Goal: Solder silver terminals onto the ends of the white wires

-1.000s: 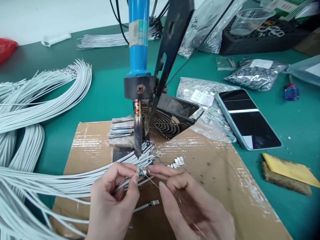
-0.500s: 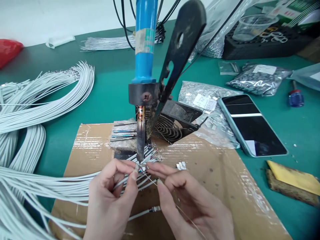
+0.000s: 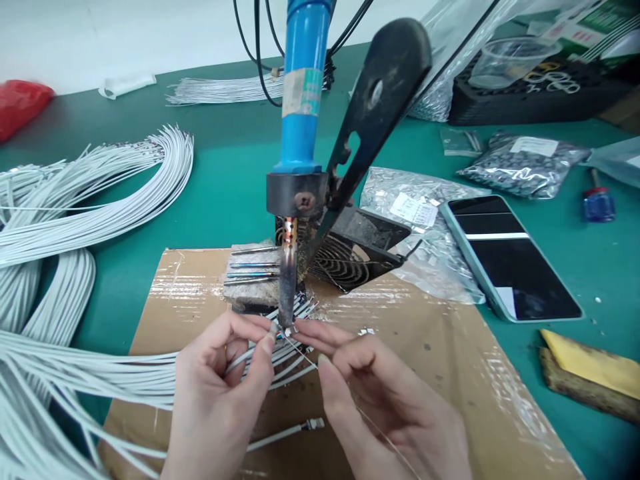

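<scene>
My left hand (image 3: 220,393) is closed, pinching the end of a white cable (image 3: 239,361) between thumb and fingertips. Right above that end stands the dark tip of a blue soldering iron (image 3: 287,293), clamped upright in a black holder. My right hand (image 3: 395,400) grips a thin solder wire (image 3: 385,437), which runs up-left to the joint below the tip. Its outstretched fingertips are at a small metal connector (image 3: 291,330) there; whether they touch it I cannot tell. Several white cables pass beneath both hands. One finished-looking cable end (image 3: 314,423) lies lower on the cardboard (image 3: 190,287).
Behind the iron is a black fan (image 3: 370,233); left of it, a pad with spare tips (image 3: 250,273). Cable bundles (image 3: 100,227) fill the left. A phone (image 3: 515,260), bagged parts (image 3: 415,213), a yellow sponge (image 3: 590,367) and a screwdriver (image 3: 599,203) lie right.
The whole view has shifted slightly, so the iron and bench appear further right and lower. Both hands stay at the tip, and my right hand now covers more of the small connectors behind it.
</scene>
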Motion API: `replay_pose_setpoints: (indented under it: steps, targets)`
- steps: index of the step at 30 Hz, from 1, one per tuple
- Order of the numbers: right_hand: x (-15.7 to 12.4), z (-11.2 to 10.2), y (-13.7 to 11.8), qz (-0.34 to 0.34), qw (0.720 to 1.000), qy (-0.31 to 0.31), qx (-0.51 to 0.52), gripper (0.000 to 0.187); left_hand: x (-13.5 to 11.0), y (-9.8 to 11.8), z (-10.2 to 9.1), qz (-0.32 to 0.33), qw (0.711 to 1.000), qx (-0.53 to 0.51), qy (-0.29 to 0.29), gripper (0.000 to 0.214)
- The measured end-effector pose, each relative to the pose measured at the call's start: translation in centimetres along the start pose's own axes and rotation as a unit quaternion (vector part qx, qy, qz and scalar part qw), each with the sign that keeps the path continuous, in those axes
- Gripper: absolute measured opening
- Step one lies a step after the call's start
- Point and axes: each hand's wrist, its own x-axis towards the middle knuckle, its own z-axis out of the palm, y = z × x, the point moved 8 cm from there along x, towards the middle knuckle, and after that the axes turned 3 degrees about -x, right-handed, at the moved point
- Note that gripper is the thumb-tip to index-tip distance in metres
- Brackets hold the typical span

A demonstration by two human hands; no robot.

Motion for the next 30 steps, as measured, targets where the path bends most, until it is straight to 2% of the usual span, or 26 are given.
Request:
replay_pose_setpoints:
  steps: [2, 7, 18, 23, 30]
  targets:
    - [0.0, 0.1, -0.2, 0.005, 1.0, 0.012, 0.001, 0.02, 0.0, 0.0, -0.1, -0.009, 1.0, -0.012, 0.021, 0.012]
    - [-0.1, 0.3, -0.7, 0.027, 0.998, 0.063, 0.005, 0.022, 0.8, 0.2, 0.2, 0.027, 0.999, 0.011, -0.038, 0.013]
    - [-0.2, 0.3, -1.1, 0.023, 0.997, 0.073, 0.01, 0.023, 0.9, 0.6, 0.1, 0.034, 0.999, 0.007, -0.031, 0.012]
    - [-0.1, 0.4, -1.3, 0.033, 0.995, 0.089, 0.014, 0.024, 1.0, 0.5, 0.1, 0.043, 0.998, 0.011, -0.051, 0.014]
    - [0.0, 0.3, -1.5, 0.009, 0.997, 0.08, -0.002, 0.024, 0.9, 0.5, -0.1, 0.062, 0.996, 0.017, -0.064, 0.016]
